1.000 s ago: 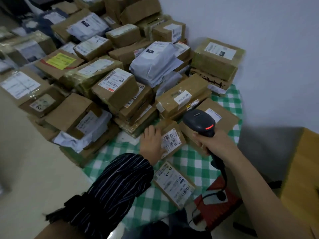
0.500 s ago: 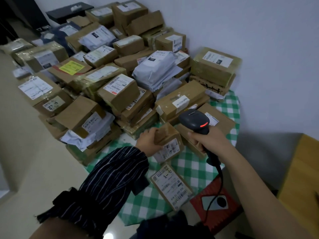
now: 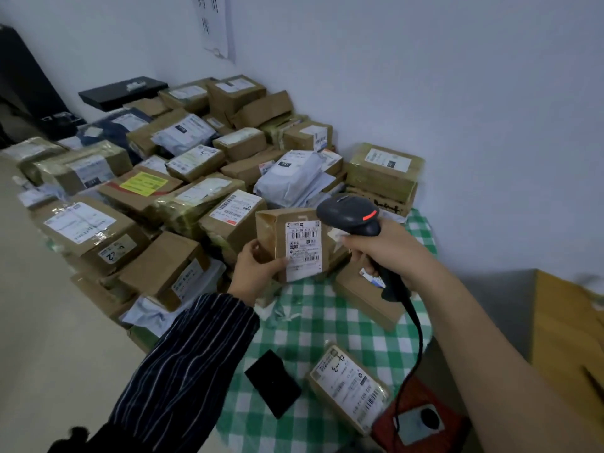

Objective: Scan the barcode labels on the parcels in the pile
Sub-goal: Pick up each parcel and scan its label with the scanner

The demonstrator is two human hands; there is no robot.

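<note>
Brown cardboard everywhere. Head view: left hand (image 3: pixel 258 269) pinches the small parcel (image 3: pixel 277 237) at its lower-left corner, thumb on the front face and fingers behind. It holds the parcel upright above the green check cloth (image 3: pixel 327 322), dead centre. White barcode label (image 3: pixel 303 250) faces the camera. Right hand (image 3: pixel 385 253) has its fingers curled round the handle of the black scanner (image 3: pixel 351 214); the scanner head sits at the parcel's 2 o'clock, just beside the label's top corner. Pile (image 3: pixel 183 191) spreads from 9 to 1 o'clock. A flat labelled parcel (image 3: pixel 349 387) lies at 5 o'clock, near the scanner cable (image 3: pixel 416 325).

Risks, my read:
- The scanner is so near and off to one side that it may miss the code.
- The label carries several barcodes, so the wrong one could register.
- The corner-only pinch could let the parcel swing.
</note>
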